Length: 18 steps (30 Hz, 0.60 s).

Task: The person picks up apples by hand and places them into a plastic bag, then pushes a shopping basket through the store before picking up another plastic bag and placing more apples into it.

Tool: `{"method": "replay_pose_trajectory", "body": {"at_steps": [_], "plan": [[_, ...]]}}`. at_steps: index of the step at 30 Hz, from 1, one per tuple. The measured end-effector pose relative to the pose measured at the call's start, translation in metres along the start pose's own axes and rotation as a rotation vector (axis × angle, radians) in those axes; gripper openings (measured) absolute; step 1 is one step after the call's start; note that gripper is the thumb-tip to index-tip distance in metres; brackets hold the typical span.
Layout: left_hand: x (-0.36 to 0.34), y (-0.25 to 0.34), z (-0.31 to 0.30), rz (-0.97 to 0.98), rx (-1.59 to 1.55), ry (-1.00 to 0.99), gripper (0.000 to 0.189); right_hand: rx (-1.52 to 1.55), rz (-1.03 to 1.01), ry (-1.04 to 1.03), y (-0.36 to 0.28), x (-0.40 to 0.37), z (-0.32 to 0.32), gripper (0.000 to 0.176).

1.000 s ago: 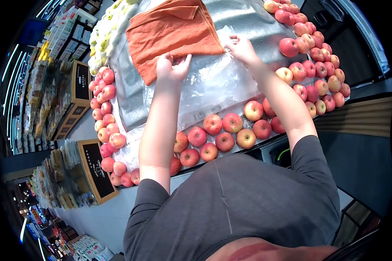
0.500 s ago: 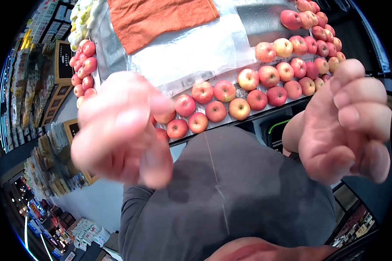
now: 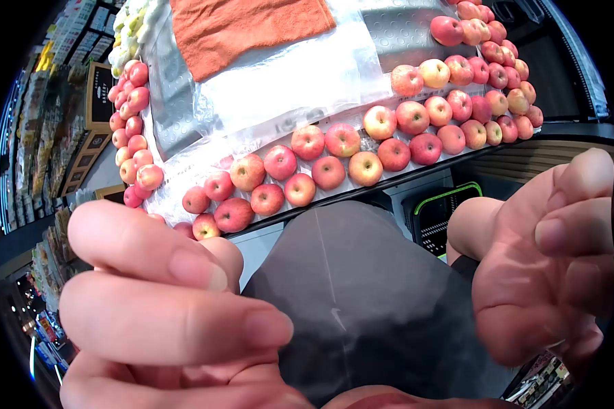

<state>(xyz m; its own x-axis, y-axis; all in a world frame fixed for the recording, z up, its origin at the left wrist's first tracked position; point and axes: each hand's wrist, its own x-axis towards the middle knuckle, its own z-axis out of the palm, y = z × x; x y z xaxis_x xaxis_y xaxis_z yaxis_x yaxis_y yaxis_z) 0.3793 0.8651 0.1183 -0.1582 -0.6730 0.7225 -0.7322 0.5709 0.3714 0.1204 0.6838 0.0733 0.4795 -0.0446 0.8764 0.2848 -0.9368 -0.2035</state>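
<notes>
Close to the camera, my left hand (image 3: 174, 307) fills the lower left, its fingers bent and spread apart with nothing in them. My right hand (image 3: 542, 273) is raised at the right edge, palm partly showing, fingers loosely curled; no object shows in it, and part of it falls into the dark rim of the view. Neither hand touches the apples. Beyond my left hand, rows of red and yellow apples (image 3: 328, 172) line the front edge of a display. An orange cloth (image 3: 249, 31) lies on clear plastic sheeting (image 3: 286, 92) behind them.
More apples (image 3: 138, 99) run up the left side, below pale netted fruit (image 3: 129, 31). Shelves of packaged goods (image 3: 44, 129) stand at the left. A black basket with a green rim (image 3: 443, 218) is below the display, right of my dark grey clothing (image 3: 361, 273).
My left hand has come down and closer to the camera, its fingers spreading. My right hand has shifted slightly down and toward the right edge. More front apples now show.
</notes>
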Motion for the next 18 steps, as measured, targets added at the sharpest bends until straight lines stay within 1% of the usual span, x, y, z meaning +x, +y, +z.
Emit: {"method": "replay_pose_trajectory", "body": {"at_steps": [1,3,4,5,6,7,8,9,10,11,12,13,15,17,18], "plan": [[0.002,0.001,0.01,0.01,0.006,-0.003,0.036,0.009,0.003,0.013,0.001,-0.001,0.0,0.035],[0.008,-0.001,0.039,0.036,-0.015,0.169,0.04,0.041,0.011,0.058,0.003,-0.005,0.005,0.035],[0.008,-0.006,0.053,0.074,-0.11,0.227,0.046,0.086,0.034,0.088,0.005,-0.005,0.012,0.035],[0.009,-0.012,0.065,0.119,-0.21,0.284,0.055,0.099,0.09,0.211,0.001,0.005,0.033,0.033],[0.01,-0.021,0.057,0.108,-0.19,0.094,0.052,0.219,0.14,0.405,0.009,-0.013,0.045,0.032],[0.003,-0.031,0.077,0.054,-0.341,0.226,0.052,0.271,0.295,0.406,0.01,-0.024,0.049,0.036],[-0.002,-0.037,0.09,-0.056,-0.277,0.153,0.044,0.331,0.393,0.337,0.016,-0.041,0.051,0.044],[-0.012,-0.04,0.11,-0.261,-0.288,0.122,0.036,0.334,0.441,0.349,0.024,-0.06,0.057,0.037],[-0.02,-0.049,0.131,-0.35,-0.307,0.07,0.028,0.403,0.592,0.294,0.021,-0.075,0.061,0.035],[-0.032,-0.053,0.146,-0.528,-0.276,-0.056,0.021,0.521,0.774,0.281,0.019,-0.092,0.064,0.027],[-0.046,-0.058,0.163,-0.647,-0.285,-0.145,0.017,0.533,0.827,0.258,0.02,-0.108,0.064,0.018],[-0.058,-0.067,0.178,-0.58,-0.233,-0.253,0.017,0.613,0.958,0.276,0.017,-0.12,0.064,0.016],[-0.075,-0.065,0.203,-0.629,-0.207,-0.364,0.015,0.636,1.12,0.229,0.015,-0.151,0.066,0.013],[-0.079,-0.053,0.224,-0.874,-0.368,-0.373,0.013,0.64,1.166,0.239,0.015,-0.169,0.065,0.011],[-0.078,-0.053,0.234,-0.855,-0.394,-0.358,0.012,0.64,1.163,0.23,0.015,-0.174,0.061,0.011]]}}
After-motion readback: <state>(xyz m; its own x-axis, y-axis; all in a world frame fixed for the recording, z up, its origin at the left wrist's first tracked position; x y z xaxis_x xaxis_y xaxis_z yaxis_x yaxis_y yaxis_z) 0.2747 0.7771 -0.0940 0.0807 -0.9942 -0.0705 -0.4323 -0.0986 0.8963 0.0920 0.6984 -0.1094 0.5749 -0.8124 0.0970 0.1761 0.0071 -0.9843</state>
